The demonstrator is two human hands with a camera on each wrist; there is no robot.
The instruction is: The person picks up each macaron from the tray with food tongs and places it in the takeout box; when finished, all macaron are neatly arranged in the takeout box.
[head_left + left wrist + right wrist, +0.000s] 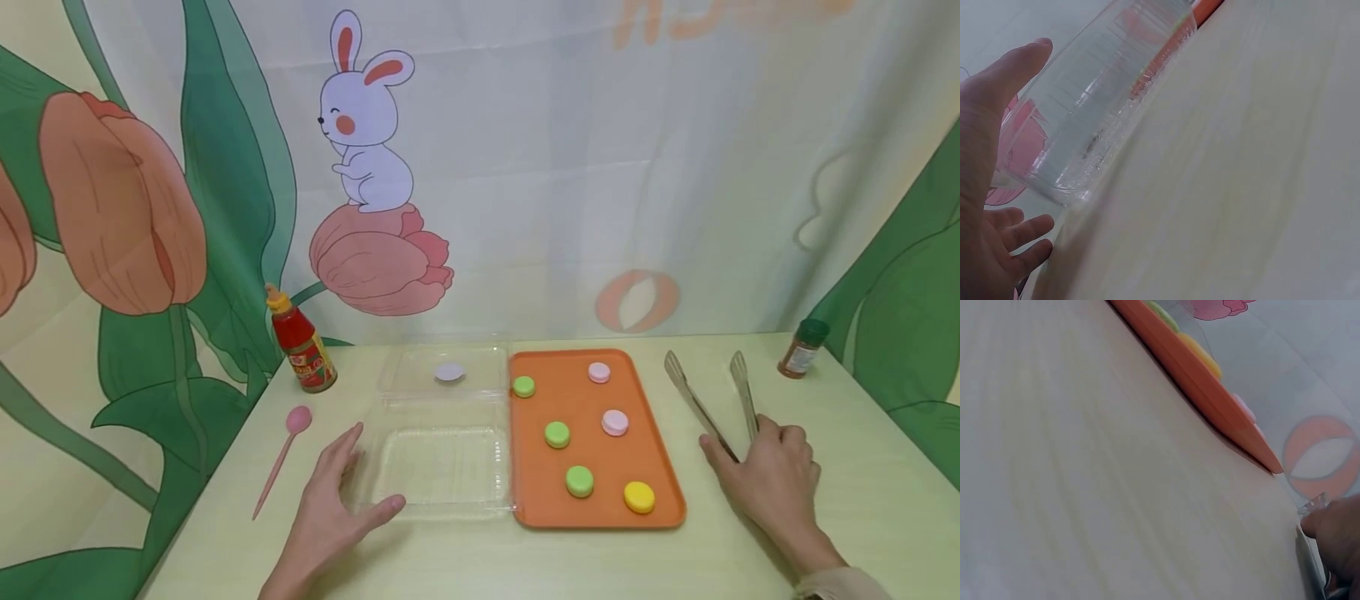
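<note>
My left hand (327,506) is beside the left wall of a clear plastic clamshell box (442,467), fingers and thumb spread apart. That box lies with its lid folded back, a white oval label (450,372) on the lid. In the left wrist view, thumb and fingers frame the near corner of the box. On the right, my right hand (772,479) grips metal tongs (701,408), thumb on one arm and fingers over the other; the tong tips point away, spread apart. An orange tray (600,450) between the hands carries green macarons (557,435), pink macarons (615,422) and a yellow macaron (639,497).
A pink spoon (282,458) lies at the left of the table. Behind it stands a red sauce bottle (303,346) with a yellow cap. A small green-capped spice jar (803,350) stands at the back right. A printed curtain (525,167) hangs behind the table.
</note>
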